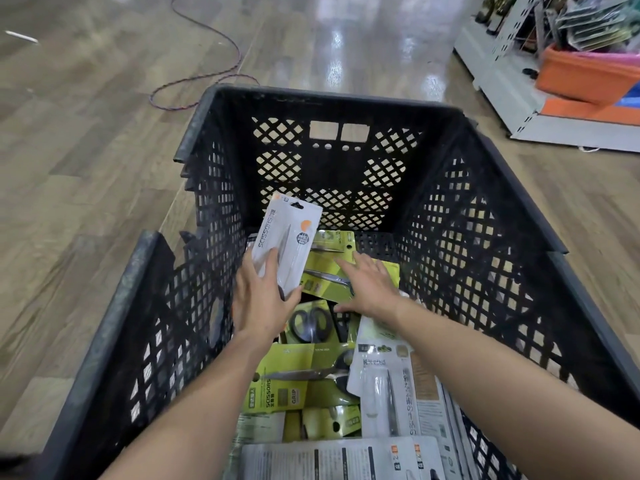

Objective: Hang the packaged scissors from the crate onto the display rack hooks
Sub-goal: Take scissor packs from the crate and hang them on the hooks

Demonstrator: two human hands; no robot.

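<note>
Left hand point(261, 303): fingers are wrapping the lower end of one white scissors pack point(285, 245), thumb lying across its front, holding it tilted up above the pile near the left wall. The pack's bottom edge is hiding behind the palm.

Right hand point(369, 289): fingers are spreading flat and unclenched, pressing on the green scissors packs point(325, 275) in the far part of the black crate point(485, 216); gripping nothing.

Both forearms are reaching in from the near edge, covering part of the pile. Green packs are overlapping; at least five are showing, exact count unclear. Near the bottom, white packs point(381, 393) are lying stacked, at least three, the nearest cut off by the frame edge, small print unreadable.

Outside the crate: one cable point(207, 32) is looping on the wooden floor point(86, 150); the white display rack point(512, 81) at upper right is only partly showing, blurred, one orange bin point(585, 74) sitting on it
</note>
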